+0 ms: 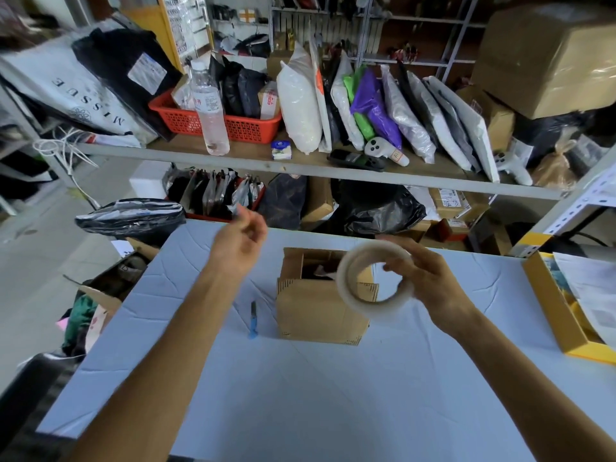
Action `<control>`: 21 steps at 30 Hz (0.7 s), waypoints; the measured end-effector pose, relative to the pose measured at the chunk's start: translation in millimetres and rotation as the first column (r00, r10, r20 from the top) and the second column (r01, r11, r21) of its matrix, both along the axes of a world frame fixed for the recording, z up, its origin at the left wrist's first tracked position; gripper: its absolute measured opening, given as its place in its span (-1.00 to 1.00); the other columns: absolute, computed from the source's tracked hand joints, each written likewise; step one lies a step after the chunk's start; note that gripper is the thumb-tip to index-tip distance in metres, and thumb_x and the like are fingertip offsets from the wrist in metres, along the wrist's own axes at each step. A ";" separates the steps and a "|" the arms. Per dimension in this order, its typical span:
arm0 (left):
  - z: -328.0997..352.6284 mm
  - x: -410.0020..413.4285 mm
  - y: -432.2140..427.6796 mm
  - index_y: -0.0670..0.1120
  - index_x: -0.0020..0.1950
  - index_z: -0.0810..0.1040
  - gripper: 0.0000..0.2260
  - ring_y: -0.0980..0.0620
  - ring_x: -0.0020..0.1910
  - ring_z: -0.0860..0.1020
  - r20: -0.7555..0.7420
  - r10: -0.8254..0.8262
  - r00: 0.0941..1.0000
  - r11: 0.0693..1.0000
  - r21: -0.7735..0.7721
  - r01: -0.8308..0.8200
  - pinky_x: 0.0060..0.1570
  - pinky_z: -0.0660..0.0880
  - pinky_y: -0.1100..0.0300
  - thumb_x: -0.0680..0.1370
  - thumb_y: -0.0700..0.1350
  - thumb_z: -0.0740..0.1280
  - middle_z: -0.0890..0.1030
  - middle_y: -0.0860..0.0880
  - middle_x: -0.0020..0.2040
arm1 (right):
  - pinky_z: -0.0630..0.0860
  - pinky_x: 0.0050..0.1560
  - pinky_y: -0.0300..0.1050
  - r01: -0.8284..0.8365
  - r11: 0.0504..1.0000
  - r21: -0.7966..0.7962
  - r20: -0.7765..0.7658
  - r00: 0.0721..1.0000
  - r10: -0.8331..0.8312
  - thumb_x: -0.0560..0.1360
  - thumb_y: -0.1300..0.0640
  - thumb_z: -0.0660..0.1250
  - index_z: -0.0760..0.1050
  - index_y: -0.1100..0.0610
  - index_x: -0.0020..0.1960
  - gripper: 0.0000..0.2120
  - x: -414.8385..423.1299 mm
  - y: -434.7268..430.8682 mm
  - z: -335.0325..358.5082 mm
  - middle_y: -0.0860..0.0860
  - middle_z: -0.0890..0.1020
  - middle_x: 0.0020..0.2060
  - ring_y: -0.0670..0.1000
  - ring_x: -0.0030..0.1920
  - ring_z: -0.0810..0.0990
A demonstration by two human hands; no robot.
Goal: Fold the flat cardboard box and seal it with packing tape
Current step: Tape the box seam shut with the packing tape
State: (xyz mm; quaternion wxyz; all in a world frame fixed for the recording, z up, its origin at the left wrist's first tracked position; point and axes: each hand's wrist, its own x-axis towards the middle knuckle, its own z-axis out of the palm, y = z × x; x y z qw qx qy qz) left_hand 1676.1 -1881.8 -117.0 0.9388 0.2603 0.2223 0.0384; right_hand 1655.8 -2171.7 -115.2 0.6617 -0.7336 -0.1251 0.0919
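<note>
Folding looks mostly done: the cardboard box (316,305) stands upright on the desk (300,388), walls squared, about mid-desk right in front of me. The top is not closed. I can see into it at the far side, something dark is inside, and the flaps are not laid flat as far as I can tell. No tape shows on any seam, though clear tape would be hard to spot here. The bottom seam is hidden, so I can't say. My read: forming is done, while closing the top flaps and all the sealing are left.

The tape roll (344,278) is off the desk, in the air over the box's upper right corner and overlapping it in view, hole facing me. My right hand (430,278) grips it from the right, fingers (398,265) curled over the rim into the hole. The wrist is bent inward and the forearm comes in from lower right.

My left hand (238,243) is raised above and left of the box, well apart from the roll, forearm coming in from lower left. Its fingers are loosely curled, thumb near forefinger, but it is motion-blurred — I cannot tell whether it pinches a free end of clear tape or holds nothing. Next move is probably getting a strip started.

A blue knife (253,320) lies on the desk just left of the box — neither hand touches it.
</note>
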 end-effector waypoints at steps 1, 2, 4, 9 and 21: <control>3.0 1.4 12.3 -0.15 -0.20 0.54 -0.83 0.13 -0.36 0.54 0.032 0.031 0.999 0.999 0.035 -0.032 -0.28 0.56 0.30 0.56 -0.12 0.28 0.55 0.00 -0.35 | 0.43 -0.16 -0.10 0.020 1.000 0.024 -0.039 0.999 -0.019 0.53 0.16 0.26 0.57 -0.01 0.19 -0.73 -1.5 -4.5 -3.6 0.10 0.61 0.07 0.10 0.02 0.55; 2.3 1.0 19.4 -0.14 -0.21 0.54 -0.81 0.11 -0.33 0.55 0.034 -0.010 0.999 0.972 0.237 0.001 -0.24 0.58 0.28 0.57 -0.13 0.27 0.56 0.00 -0.34 | 0.45 -0.20 -0.12 0.028 0.994 0.102 -0.094 0.995 -0.018 0.53 0.18 0.24 0.57 0.02 0.20 -0.72 -2.5 -7.1 -6.9 0.14 0.60 0.09 0.13 0.02 0.55; -5.7 -7.8 8.3 -0.10 -0.08 0.54 -0.86 0.02 -0.13 0.61 -0.035 -0.250 0.968 0.673 0.712 0.200 -0.05 0.58 0.20 0.60 -0.09 0.24 0.63 -0.01 -0.18 | 0.49 -0.24 -0.17 -0.003 0.949 0.314 -0.149 0.987 0.052 0.54 0.24 0.16 0.51 0.12 0.27 -0.66 -4.8 -5.7 -8.9 0.18 0.58 0.14 0.14 0.02 0.56; -17.3 -31.1 -40.7 -0.15 0.12 0.58 -0.45 -0.03 -0.01 0.62 -0.208 -0.692 0.692 0.382 0.708 0.595 0.04 0.53 0.10 0.52 0.29 0.13 0.66 -0.09 -0.01 | 0.53 -0.28 -0.21 -0.143 0.916 0.375 -0.054 0.983 0.176 0.54 0.29 0.10 0.45 0.21 0.33 -0.62 -6.0 9.3 0.7 0.22 0.56 0.10 0.06 -0.04 0.59; -0.6 -36.0 -43.5 -0.22 0.13 0.61 -0.72 -0.02 -0.10 0.59 -0.209 -0.645 0.735 0.388 0.739 0.551 -0.20 0.50 0.21 0.56 -0.05 0.30 0.64 -0.15 -0.04 | 0.50 -0.48 -0.12 -0.173 0.935 0.310 -0.042 0.980 0.195 0.48 0.25 0.18 0.45 0.25 0.30 -0.60 -8.0 11.8 11.5 0.26 0.53 0.01 -0.11 -0.30 0.60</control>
